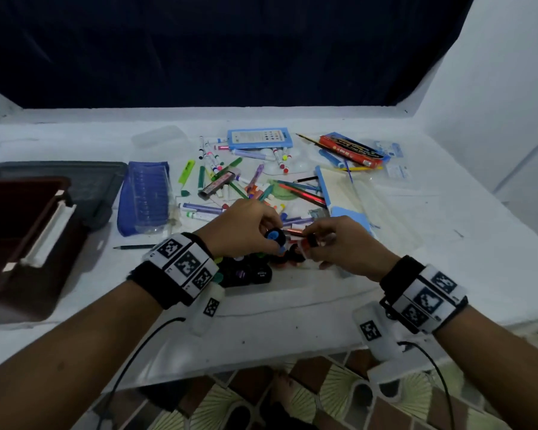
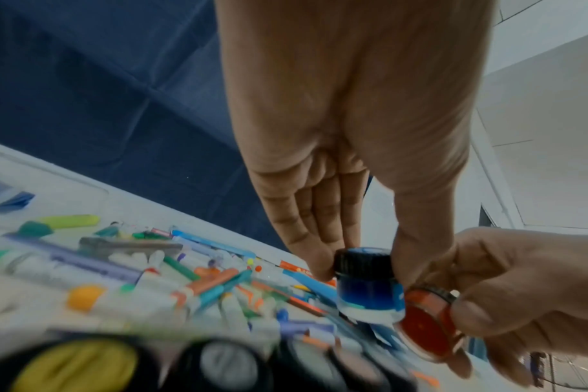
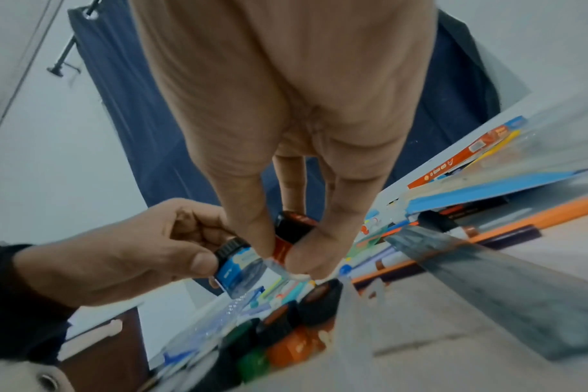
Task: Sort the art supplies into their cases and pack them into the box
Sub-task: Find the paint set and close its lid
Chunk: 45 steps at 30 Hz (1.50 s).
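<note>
Two hands hold one small paint jar each: one blue-filled, black-capped jar and one red-filled jar. One dark-red plastic box, one blue transparent case and one orange flat carton lie on the desk; loose markers are too jumbled to count.

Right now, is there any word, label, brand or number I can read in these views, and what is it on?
None can be read.
Red pencil box: print, too blurred.
Blue card: text rows and colour dots, too small.
Grey marker: label blurred.
Blue paint jar in the left hand: label unreadable.
Red paint jar in the right hand: nothing legible.
Wrist bands: square code markers only.
</note>
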Tool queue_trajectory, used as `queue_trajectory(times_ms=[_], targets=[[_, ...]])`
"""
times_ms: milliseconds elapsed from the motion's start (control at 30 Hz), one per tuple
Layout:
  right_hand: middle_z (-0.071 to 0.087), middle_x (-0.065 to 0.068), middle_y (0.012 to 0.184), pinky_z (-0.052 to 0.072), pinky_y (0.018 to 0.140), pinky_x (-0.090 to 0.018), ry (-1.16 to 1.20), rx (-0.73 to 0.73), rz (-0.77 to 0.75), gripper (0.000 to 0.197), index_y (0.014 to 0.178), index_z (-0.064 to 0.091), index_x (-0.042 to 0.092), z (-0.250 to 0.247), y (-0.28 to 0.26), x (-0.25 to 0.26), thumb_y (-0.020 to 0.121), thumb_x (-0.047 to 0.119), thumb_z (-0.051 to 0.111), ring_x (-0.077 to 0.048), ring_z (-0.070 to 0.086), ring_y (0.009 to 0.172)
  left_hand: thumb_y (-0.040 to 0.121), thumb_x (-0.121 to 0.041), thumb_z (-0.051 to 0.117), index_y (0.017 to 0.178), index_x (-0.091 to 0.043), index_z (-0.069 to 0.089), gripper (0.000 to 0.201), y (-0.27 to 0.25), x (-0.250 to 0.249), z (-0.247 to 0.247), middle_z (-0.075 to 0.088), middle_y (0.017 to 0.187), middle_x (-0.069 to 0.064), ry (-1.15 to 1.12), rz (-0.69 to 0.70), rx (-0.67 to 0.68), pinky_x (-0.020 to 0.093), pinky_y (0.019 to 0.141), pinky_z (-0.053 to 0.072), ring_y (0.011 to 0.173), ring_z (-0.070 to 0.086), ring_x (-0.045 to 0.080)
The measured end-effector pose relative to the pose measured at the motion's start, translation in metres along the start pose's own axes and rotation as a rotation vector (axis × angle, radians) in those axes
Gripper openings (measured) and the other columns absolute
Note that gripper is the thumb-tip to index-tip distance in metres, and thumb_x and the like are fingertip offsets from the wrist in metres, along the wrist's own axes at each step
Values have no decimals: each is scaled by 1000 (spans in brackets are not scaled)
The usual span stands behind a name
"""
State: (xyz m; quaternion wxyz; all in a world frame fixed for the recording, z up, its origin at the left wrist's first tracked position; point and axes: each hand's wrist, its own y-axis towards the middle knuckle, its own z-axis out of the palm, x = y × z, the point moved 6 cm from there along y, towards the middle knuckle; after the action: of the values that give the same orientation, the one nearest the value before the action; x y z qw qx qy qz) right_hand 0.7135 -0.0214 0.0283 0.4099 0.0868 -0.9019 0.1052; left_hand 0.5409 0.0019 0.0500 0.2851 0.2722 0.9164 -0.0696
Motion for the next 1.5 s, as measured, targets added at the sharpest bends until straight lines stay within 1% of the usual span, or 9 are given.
queue_trajectory(times_ms=[167,267,367,500,667,833,1000,1267,1500], targets=[[66,1,89,53,53,-20,-123,-33,-89,14,97,69,14,14,-13,-3,85,20,73,-10,65,59,74,-26,78,92,-15,75,21,-16,-8,22,70,85,-4,3,50,-18,20,63,45,75,59,7],[66,8,87,41,58,-16,-248,-66,-162,14,97,72,23,17,-16,0,83,21,72,0,57,62,73,-23,75,89,-15,74,18,-19,-9,32,69,82,-2,44,63,-12,22,62,42,74,58,11],[68,7,88,42,66,-25,-355,-55,-239,16,98,74,22,22,-20,8,82,22,71,-8,56,73,72,-21,73,84,-17,73,13,-21,-8,43,67,77,-3,95,61,1,26,61,42,69,57,12],[69,-6,92,48,75,-37,-442,-45,-223,17,96,71,9,25,-26,18,84,20,70,-23,60,82,74,-21,69,80,-17,71,8,-19,-7,52,66,75,-3,156,35,2,27,60,44,67,57,12],[67,-9,89,46,73,-37,-545,17,-176,13,91,69,8,31,-22,20,82,18,68,-26,58,84,76,-18,67,72,-13,67,7,-17,-9,55,57,69,0,198,39,20,17,51,28,64,51,16],[67,-7,86,48,72,-37,-595,75,-151,14,89,71,11,32,-15,19,82,24,69,-25,59,82,76,-20,69,69,-22,60,12,-16,-9,55,49,64,-6,199,22,39,19,51,27,62,49,15],[67,-8,90,46,76,-37,-617,98,-160,20,95,71,10,32,-16,21,85,27,68,-25,58,86,77,-27,72,83,-16,67,13,-12,-5,55,52,73,-7,228,3,40,23,59,32,69,46,12],[68,-7,99,43,78,-31,-585,90,-191,24,105,70,10,31,-17,20,86,26,70,-24,58,92,76,-28,73,82,-22,60,16,-11,-3,56,46,72,-11,237,-10,43,21,58,30,73,46,12],[66,-3,108,45,82,-28,-581,117,-182,31,114,67,13,26,-13,19,86,25,71,-20,57,97,78,-27,73,100,-14,71,26,-11,-6,53,66,91,2,264,-22,96,23,63,40,75,51,12]])
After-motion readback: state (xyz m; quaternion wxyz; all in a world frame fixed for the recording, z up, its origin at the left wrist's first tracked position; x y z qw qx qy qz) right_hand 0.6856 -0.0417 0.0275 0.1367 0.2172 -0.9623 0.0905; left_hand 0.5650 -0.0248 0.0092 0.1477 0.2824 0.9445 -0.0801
